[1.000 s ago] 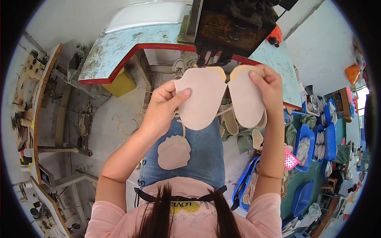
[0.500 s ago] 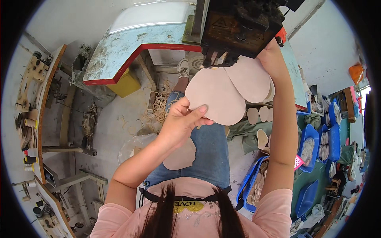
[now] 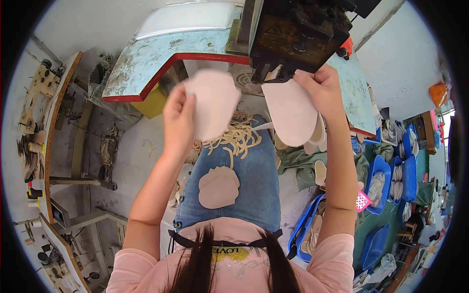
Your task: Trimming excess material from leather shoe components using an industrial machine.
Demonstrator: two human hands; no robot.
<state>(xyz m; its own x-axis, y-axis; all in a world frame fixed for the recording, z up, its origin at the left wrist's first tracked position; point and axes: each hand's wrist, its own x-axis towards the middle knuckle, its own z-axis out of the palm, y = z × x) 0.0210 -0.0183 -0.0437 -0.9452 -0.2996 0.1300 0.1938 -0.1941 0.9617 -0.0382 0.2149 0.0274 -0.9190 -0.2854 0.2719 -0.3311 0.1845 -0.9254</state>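
Note:
My left hand pinches a flat, pale pink rounded piece at its left edge, thumb on top; the piece is slightly blurred. At the right, my right hand grips the upper end of a longer, sole-shaped pale piece. The top of that piece reaches under the black machine head. A gap separates the two pieces. On my lap lies a small stack of rounded pale pieces. A heap of thin cut strips lies around my knees.
A worn light-blue table with a red edge curves around the machine. Yellow bin stands below it. At my right are a blue basket of sole-shaped pieces, green cloth and several blue trays. Sewing machines stand at the left.
My left hand has moved left and up, carrying the rounded piece away from the other one. My right hand has come down and left on the sole-shaped piece. More strips show near my knees.

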